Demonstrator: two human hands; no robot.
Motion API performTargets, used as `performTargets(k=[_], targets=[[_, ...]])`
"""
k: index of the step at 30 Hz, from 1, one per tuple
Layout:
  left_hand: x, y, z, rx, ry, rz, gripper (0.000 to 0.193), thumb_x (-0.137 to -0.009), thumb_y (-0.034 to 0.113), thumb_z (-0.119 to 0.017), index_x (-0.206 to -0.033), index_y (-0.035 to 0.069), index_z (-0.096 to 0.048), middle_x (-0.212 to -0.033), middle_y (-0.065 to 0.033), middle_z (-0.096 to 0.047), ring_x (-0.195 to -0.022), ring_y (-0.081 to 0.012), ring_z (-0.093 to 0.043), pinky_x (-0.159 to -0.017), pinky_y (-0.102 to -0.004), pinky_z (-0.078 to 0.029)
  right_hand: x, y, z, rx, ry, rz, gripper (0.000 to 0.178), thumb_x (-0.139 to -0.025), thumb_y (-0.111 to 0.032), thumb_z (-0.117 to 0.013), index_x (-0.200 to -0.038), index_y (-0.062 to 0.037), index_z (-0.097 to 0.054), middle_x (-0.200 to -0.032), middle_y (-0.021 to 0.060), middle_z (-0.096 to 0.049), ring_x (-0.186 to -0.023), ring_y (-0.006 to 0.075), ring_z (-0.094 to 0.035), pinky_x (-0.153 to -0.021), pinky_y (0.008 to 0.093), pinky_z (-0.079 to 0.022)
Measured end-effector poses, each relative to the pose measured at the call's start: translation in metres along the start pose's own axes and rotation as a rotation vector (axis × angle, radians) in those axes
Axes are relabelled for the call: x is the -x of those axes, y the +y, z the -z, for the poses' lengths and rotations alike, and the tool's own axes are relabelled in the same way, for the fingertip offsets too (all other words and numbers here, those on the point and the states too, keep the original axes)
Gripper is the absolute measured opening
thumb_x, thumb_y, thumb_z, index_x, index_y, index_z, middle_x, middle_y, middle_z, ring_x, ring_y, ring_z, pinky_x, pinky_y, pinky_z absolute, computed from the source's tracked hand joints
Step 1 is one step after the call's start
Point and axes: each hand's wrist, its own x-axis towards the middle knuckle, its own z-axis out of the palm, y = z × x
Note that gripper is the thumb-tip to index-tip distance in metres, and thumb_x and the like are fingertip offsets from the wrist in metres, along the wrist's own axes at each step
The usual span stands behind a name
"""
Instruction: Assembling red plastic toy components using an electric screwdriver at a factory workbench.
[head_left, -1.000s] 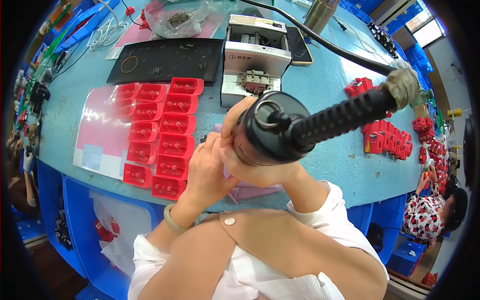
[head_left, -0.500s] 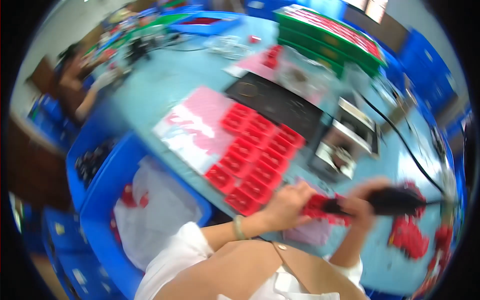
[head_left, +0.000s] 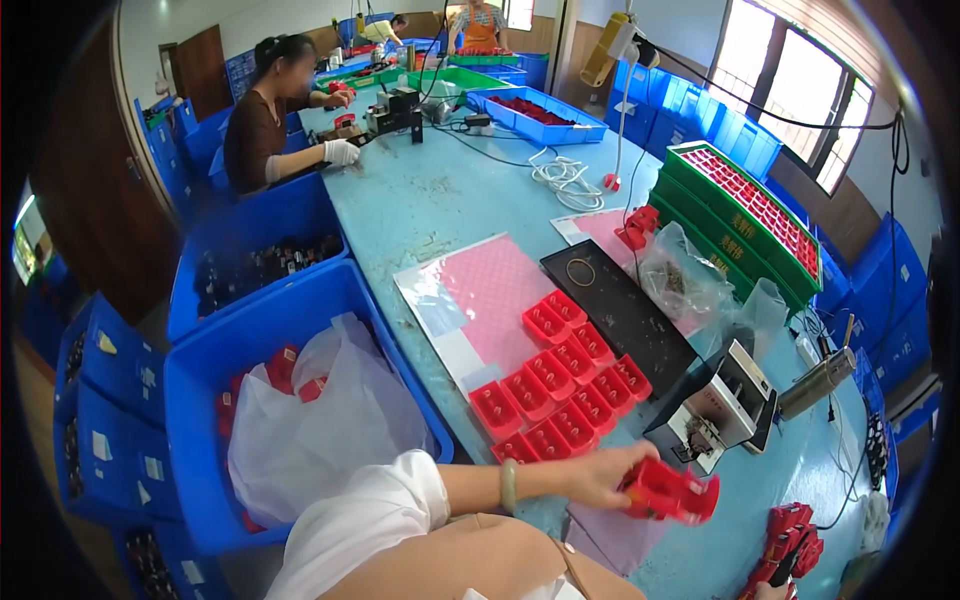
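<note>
My left hand [head_left: 605, 477], with a bracelet at its wrist, grips a red plastic housing [head_left: 672, 491] above the near table edge. The housing is slightly blurred. Only a bit of my right hand [head_left: 772, 591] shows at the bottom right edge, beside a slim black tool [head_left: 789, 563] and a pile of red plastic parts [head_left: 792, 528]. Its fingers are mostly cut off, so its hold is unclear. Left of the held housing, rows of red open-topped housings [head_left: 570, 424] with small metal pieces inside stand on the table. A pinkish cloth [head_left: 610, 538] lies below my left hand.
A small metal machine [head_left: 718, 407] and a black tray [head_left: 622, 305] lie past the rows. Stacked green trays [head_left: 735, 225] stand at the back right. At left, a blue bin [head_left: 190, 440] holds red parts and a white bag. A co-worker [head_left: 275, 115] sits at the far left.
My hands were together with a black tool at a red part. They have since parted: the left keeps a red housing, the right has moved to the lower right edge. The view has turned too.
</note>
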Motion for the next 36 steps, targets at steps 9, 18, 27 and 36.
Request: performTargets(k=[9,18,27,36], targets=[[0.055,0.005,0.296,0.513,1.127,0.058,0.043,-0.088,0.039,-0.056,-0.11,0.002,-0.058,-0.094,-0.0105,-0.065,-0.074,-0.018,-0.064,-0.071,-0.0286,-0.053,-0.008,0.006,-0.008,0.021,-0.028,-0.108,0.081,-0.06,-0.02,-0.072,-0.135,-0.0193,-0.044,-0.118,0.016,-0.06,-0.106,0.0296,-0.058,-0.093,0.0377,-0.042],[0.102,-0.024,0.441,0.741,1.406,0.197,0.056,-0.087,0.046,-0.054,-0.109,-0.006,-0.054,-0.094,-0.0188,-0.063,-0.08,-0.0268,-0.064,-0.073,-0.0338,-0.054,-0.023,-0.015,-0.032,0.091,-0.095,-0.048,0.071,-0.066,-0.043,-0.076,-0.125,-0.0101,-0.053,-0.117,0.02,-0.059,-0.106,0.0315,-0.057,-0.093,0.0408,-0.043],[0.079,0.051,0.282,-0.67,0.449,0.399,0.029,-0.076,-0.001,-0.061,-0.105,0.003,-0.061,-0.098,-0.0094,-0.063,-0.088,-0.0201,-0.061,-0.079,-0.0297,-0.049,-0.034,-0.035,-0.046,-0.496,-0.063,0.243,0.04,-0.064,-0.006,-0.065,-0.104,-0.0008,-0.059,-0.083,0.004,-0.062,-0.073,0.0164,-0.06,-0.066,0.0318,-0.047],[0.116,0.045,0.142,-1.122,0.322,0.291,0.019,-0.066,0.001,-0.068,-0.082,0.008,-0.062,-0.089,-0.01,-0.054,-0.084,-0.0283,-0.058,-0.072,-0.0366,-0.048,0.018,-0.136,-0.001,-1.038,-0.495,0.303,0.05,-0.068,-0.004,-0.065,-0.115,0.0019,-0.052,-0.086,0.0103,-0.063,-0.064,0.0126,-0.059,-0.054,0.0234,-0.047]])
